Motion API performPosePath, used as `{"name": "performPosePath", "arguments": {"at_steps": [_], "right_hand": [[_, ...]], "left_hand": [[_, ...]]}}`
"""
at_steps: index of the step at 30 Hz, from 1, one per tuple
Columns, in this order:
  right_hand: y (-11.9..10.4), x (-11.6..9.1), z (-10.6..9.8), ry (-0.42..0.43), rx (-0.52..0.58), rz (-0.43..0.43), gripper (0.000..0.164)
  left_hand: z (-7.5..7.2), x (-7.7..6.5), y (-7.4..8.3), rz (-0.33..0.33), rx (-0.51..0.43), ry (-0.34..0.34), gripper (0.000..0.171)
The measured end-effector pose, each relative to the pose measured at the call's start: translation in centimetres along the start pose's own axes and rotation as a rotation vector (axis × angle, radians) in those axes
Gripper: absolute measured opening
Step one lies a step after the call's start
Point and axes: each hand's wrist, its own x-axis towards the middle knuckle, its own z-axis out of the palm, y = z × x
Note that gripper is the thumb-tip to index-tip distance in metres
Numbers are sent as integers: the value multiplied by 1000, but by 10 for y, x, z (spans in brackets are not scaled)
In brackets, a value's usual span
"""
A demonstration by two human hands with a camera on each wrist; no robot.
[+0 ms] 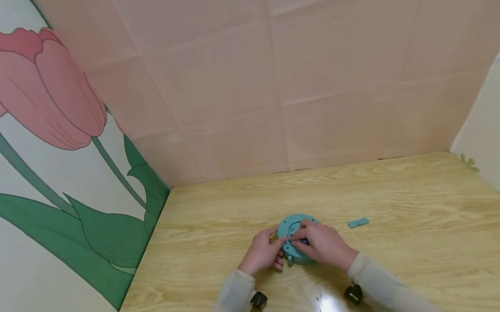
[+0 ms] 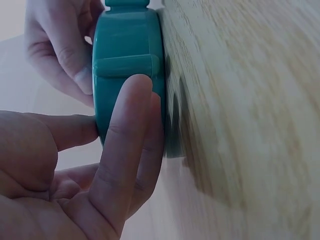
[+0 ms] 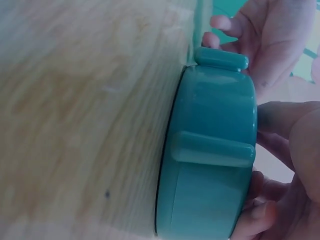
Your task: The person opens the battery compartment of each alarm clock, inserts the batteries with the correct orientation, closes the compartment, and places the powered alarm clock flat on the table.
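Note:
A round teal case (image 1: 295, 219) with short raised stubs on its side lies flat on the wooden table. My left hand (image 1: 263, 250) grips its left edge, the thumb on the upper face and fingers against the side wall (image 2: 127, 37). Over the top face, my right hand (image 1: 325, 243) pinches a small dark-blue object (image 1: 303, 241), mostly hidden by the fingers; I cannot tell its kind. In the right wrist view, several right fingertips (image 3: 260, 212) sit along the rim of the case.
A small flat teal strip (image 1: 358, 223) lies on the table (image 1: 414, 260), right of the case. Behind the table hangs a pinkish sheet (image 1: 270, 77). A wall with painted tulips (image 1: 45, 88) stands at the left, a pale wall (image 1: 492, 139) at the right.

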Motion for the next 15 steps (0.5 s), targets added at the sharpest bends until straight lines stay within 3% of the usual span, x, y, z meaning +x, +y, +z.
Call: {"name": "performPosePath", "arguments": {"at_steps": [6,11,15], "right_hand": [[5,-1,0,-9,36,46,24],[1,0,-4,42,66,248,39],[-4,2,-7,64,20,410,71]], "left_hand": [[2,-1,1,-1,5,7,52],[1,0,0,-12,-4,12,53],[1,0,1,-14,0,20,54]]}}
